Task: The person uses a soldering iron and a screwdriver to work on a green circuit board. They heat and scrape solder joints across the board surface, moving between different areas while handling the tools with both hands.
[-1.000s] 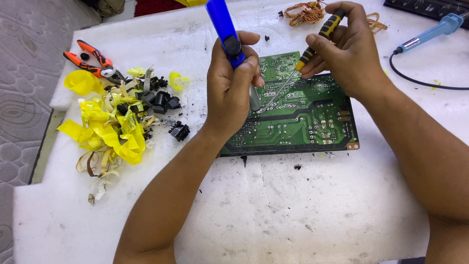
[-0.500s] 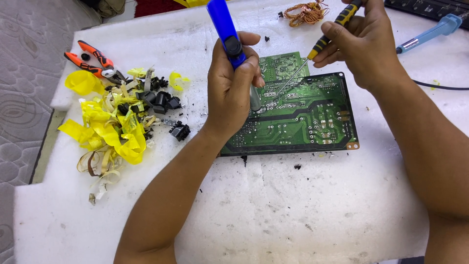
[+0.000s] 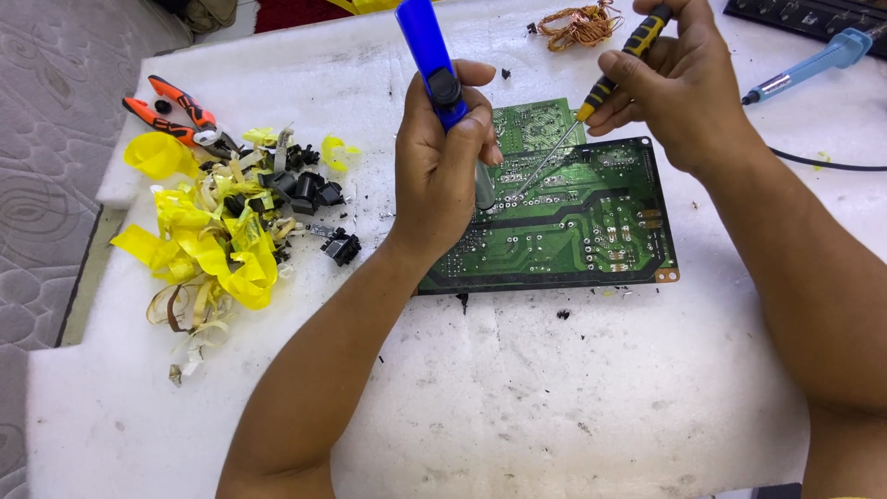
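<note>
The left hand [image 3: 442, 176] is closed in a full fist around a blue tool [image 3: 432, 57]. The fingers wrap the lower part of the tool, and the thumb lies near its black button. The blue tool stands almost upright, with its long axis leaning a little to the upper left, and its grey tip comes out under the hand and points down onto the board [image 3: 564, 217]. If the tip really touches the board I cannot tell, because the hand hides it partly.

The right hand [image 3: 679, 88] holds a screwdriver [image 3: 591, 102] with a black and yellow handle. The fingers and thumb are closed tight on the handle, and no gap is seen between them. The screwdriver lies on a diagonal: the handle is at the upper right, and the thin metal shaft points down to the lower left. Its tip meets the board just beside the tip of the blue tool.

The board is green and lies flat on the white table [image 3: 554, 407], with its solder side up and its long side going left to right. It is between the two forearms.

To the left of the board there is a heap of yellow tape [image 3: 208, 240] mixed with small black parts [image 3: 314, 194], and orange pliers [image 3: 171, 111] lie behind it. A bundle of copper wire [image 3: 582, 23] lies at the far edge, and a light blue soldering iron [image 3: 813, 60] rests at the upper right, well apart from the hands.
</note>
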